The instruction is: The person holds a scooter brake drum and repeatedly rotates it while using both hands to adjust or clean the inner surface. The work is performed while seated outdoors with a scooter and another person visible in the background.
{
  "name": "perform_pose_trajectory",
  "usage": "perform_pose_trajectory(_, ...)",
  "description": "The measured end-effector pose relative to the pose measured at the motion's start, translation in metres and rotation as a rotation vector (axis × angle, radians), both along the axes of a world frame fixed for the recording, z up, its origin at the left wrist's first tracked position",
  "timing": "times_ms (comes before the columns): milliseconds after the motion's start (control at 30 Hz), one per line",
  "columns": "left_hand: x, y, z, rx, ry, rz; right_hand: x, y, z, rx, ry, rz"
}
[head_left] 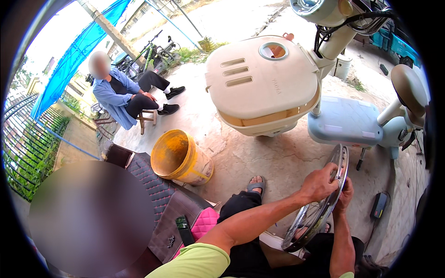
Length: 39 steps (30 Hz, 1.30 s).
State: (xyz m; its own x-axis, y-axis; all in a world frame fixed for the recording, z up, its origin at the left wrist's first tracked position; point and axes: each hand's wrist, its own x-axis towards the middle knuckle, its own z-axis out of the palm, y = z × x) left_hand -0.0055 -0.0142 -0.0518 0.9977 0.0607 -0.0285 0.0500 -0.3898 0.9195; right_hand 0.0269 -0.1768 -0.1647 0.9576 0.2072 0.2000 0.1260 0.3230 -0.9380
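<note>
A spoked metal wheel rim (pixel 296 234) stands on edge at a tilt between my legs at lower right, with no tire visible on it. My left hand (pixel 324 183) is closed on the upper part of the rim, fingers curled over its inner side. Just right of it and a little lower, my right hand (pixel 343 197) grips the rim's outer side, partly hidden behind it.
A cream scooter with a basket (pixel 262 88) and pale blue deck (pixel 343 118) fills the upper right. A yellow bucket (pixel 194 167) is centre-left, beside a padded seat (pixel 155 176) holding a phone (pixel 184 229). A person (pixel 116 99) sits upper left. A black device (pixel 379 204) lies lower right.
</note>
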Motion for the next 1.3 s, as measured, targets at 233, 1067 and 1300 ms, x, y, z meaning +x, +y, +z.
perform_pose_trajectory(233,-0.002,0.005,0.001,0.016,-0.015,-0.010,-0.005,0.004,0.021,-0.107,-0.047,-0.010)
perform_pose_trajectory(1067,-0.004,0.015,0.003,-0.017,0.031,-0.042,-0.001,0.006,0.012,-0.051,0.054,0.071)
perform_pose_trajectory(1300,-0.004,0.012,0.002,-0.011,0.015,-0.039,-0.001,0.005,0.007,-0.010,0.007,0.070)
